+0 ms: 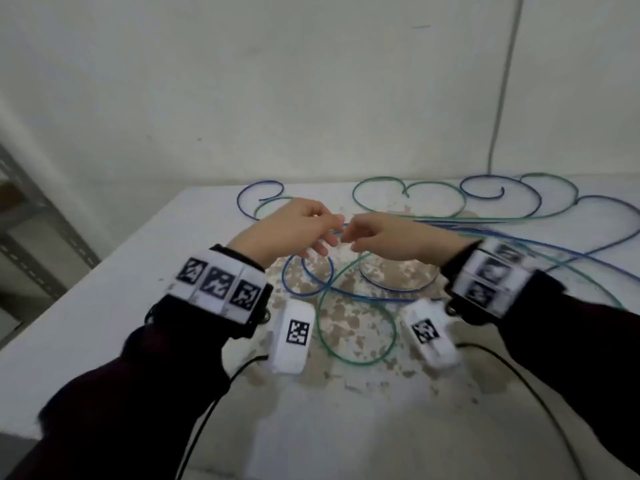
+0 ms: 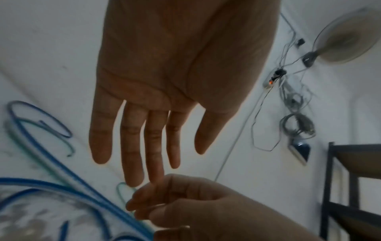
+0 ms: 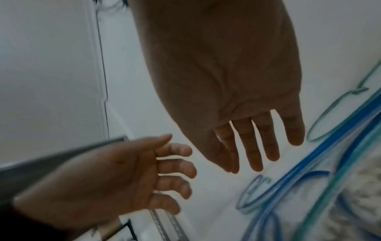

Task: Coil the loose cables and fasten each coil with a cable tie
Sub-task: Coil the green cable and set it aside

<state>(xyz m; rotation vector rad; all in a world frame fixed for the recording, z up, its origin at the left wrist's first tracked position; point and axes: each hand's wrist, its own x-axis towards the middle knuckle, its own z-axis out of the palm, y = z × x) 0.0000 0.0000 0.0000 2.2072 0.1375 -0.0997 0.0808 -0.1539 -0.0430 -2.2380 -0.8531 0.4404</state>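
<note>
Blue cables (image 1: 308, 275) and green cables (image 1: 356, 327) sprawl in loose loops and long runs across the white table (image 1: 104, 306), from the worn patch near the front edge to the far right corner; none is coiled or tied, and no cable tie shows. Both hands hover close together above the middle of the tangle. The left hand (image 1: 294, 226) has its fingers (image 2: 132, 146) straight and spread, holding nothing. The right hand (image 1: 377, 237) looks relaxed and empty from its own wrist view, but from the left wrist view its fingers (image 2: 148, 205) seem curled, perhaps around something thin, so whether it grips anything I cannot tell. The cables look light, thin and springy: they keep their curves, so a coil will likely try to open unless pinched where the loops cross. A free end, such as the blue one at the far left (image 1: 263, 199), seems the sensible place to start. Blue and green strands overlap, so pulling one may drag the others. Black leads (image 1: 221, 386) from the wrist bands trail across the front of the table and could snag. A metal shelf (image 1: 31, 216) stands to the left.
</note>
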